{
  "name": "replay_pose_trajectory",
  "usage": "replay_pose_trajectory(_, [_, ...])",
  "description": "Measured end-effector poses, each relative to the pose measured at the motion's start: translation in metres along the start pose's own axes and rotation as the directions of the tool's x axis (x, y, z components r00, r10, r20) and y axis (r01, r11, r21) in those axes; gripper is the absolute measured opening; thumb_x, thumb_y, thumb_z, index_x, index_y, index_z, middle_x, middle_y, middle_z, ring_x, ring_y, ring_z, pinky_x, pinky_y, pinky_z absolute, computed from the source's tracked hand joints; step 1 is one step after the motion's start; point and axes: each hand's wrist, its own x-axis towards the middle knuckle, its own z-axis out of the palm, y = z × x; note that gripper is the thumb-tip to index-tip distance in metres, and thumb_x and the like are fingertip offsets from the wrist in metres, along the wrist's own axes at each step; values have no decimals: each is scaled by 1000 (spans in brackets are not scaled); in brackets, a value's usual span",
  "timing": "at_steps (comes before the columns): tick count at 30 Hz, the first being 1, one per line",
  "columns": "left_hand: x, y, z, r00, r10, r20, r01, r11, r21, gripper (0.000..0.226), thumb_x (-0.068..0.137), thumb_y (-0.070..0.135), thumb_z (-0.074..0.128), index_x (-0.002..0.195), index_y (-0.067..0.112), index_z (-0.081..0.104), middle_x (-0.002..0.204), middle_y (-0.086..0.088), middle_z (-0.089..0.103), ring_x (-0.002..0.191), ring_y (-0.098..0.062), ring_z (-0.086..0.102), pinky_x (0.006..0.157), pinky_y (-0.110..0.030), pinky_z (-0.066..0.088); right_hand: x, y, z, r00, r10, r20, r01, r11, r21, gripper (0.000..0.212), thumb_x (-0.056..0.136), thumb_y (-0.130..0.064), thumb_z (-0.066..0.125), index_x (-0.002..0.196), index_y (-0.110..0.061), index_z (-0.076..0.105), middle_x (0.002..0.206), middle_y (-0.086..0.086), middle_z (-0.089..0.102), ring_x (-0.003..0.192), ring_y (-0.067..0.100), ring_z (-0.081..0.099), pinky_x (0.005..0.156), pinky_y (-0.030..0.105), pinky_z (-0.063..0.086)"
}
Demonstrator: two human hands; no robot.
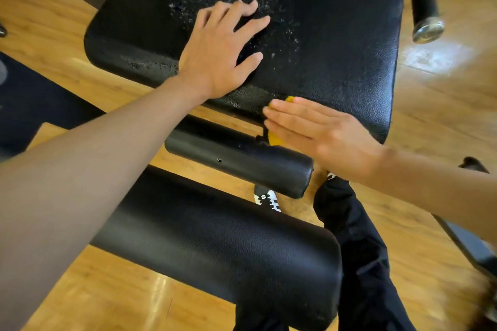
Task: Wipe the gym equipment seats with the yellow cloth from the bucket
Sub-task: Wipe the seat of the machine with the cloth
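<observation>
Left hand is lying flat and open mid-frame, steadying the wet seat. Right hand is pressing the yellow cloth under flat fingers against the seat's front edge, likely wiping there.

A: where's the cam on this one?

B: head-mounted, single wide-angle view. Looks steeply down and forward, close over the seat, both forearms coming in from the bottom corners, floor around the edges. No second view to overlap.

Black trousers, striped white sneaker
</observation>
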Motion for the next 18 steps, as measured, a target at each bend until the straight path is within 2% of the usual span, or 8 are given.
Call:
replay_pose_trajectory(3, [1,0,2,1000,-1,-13,1,1000,-6,59,98,48,45,150,22,48,155,-6,44,139,-31,41,112,-49,31,-60,10,-35,963,265,51,-269,958,100,58,93,12,58,147,-6,46,156,9,41,148,26,35,117,50,36])
replay_pose_trajectory(5, [1,-2,3,1000,0,-18,0,1000,-1,59,98,50,44,150,23,48,155,-6,44,138,-31,41,112,-48,30,-71,6,-44,918,387,86,-395,908,140,63,88,13,63,146,-7,48,155,8,43,147,24,36,116,50,37])
replay_pose_trajectory(9, [2,-3,2,1000,-10,-27,10,1000,7,60,97,52,43,150,23,48,156,-5,43,139,-30,40,113,-48,29,-27,18,-35,860,508,40,-506,842,188,54,93,8,61,145,-3,50,153,10,45,146,23,37,118,45,35])
replay_pose_trajectory(12, [2,-1,2,999,-29,-31,29,999,14,62,95,53,45,148,21,49,155,-4,44,139,-29,41,114,-46,29,32,56,-25,785,618,34,-600,747,286,43,101,-1,54,144,-3,51,152,12,46,146,26,36,121,43,30])
replay_pose_trajectory(15, [1,0,2,997,-61,-48,63,998,29,63,94,55,47,146,19,51,153,-5,45,138,-29,42,113,-45,29,82,105,-11,735,676,53,-657,692,300,44,102,-6,50,146,-5,48,154,12,43,148,26,33,123,39,26])
replay_pose_trajectory(18, [0,0,2,994,-85,-75,89,995,46,60,94,52,48,143,17,53,151,-8,46,137,-30,43,115,-47,28,113,133,-3,688,725,38,-703,653,283,45,103,-11,48,148,-9,47,156,9,42,148,22,33,122,38,28])
